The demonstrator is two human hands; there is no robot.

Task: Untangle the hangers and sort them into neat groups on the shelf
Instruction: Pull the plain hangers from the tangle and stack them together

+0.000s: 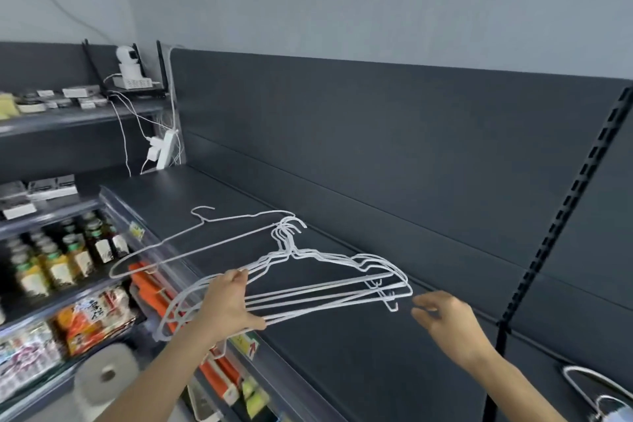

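Observation:
My left hand grips a bunch of several white wire hangers by their left ends and holds them just above the dark shelf. Their hooks bunch together at the top. One more white hanger lies on the shelf's left part, overhanging the front edge. My right hand hovers just right of the bunch's right end, fingers loosely curled, holding nothing. At the lower right edge lie silver hangers, partly cut off.
A dark back panel rises behind the shelf. A slotted upright stands at the right. To the left are lower shelves with bottles, snack bags, a paper roll, and a power strip with cables.

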